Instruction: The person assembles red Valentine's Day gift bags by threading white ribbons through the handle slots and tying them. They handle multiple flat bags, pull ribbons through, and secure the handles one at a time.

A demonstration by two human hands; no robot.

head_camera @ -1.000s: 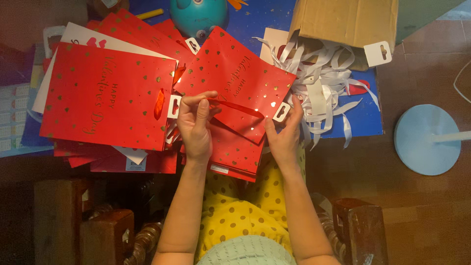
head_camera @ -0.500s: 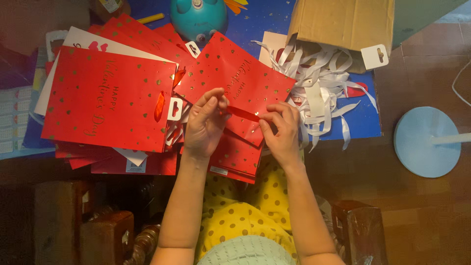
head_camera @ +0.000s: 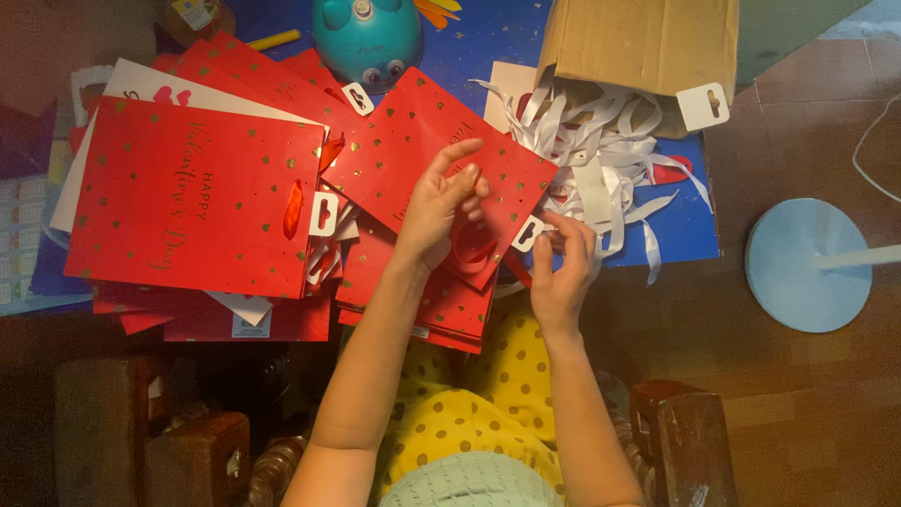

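A red gift bag with gold dots [head_camera: 427, 141] lies flat in front of me on a pile of the same bags. My left hand [head_camera: 441, 207] rests on its lower part, fingers apart, around the red ribbon handle [head_camera: 469, 249]. My right hand [head_camera: 561, 268] pinches the white hang tag [head_camera: 527, 233] at the bag's right corner. A larger red bag with gold lettering [head_camera: 197, 197] lies on top of the stack at the left.
A tipped brown cardboard box [head_camera: 638, 42] spills white ribbon strips [head_camera: 610, 160] onto a blue mat [head_camera: 690, 225]. A teal round toy [head_camera: 366, 38] sits at the back. A pale blue round stand base [head_camera: 809, 265] is on the floor at the right. Dark wooden furniture lies below.
My left hand has opened and slid up over the bag. My right hand has moved to the white tag at the corner. The ribbon handle is no longer stretched between both hands.
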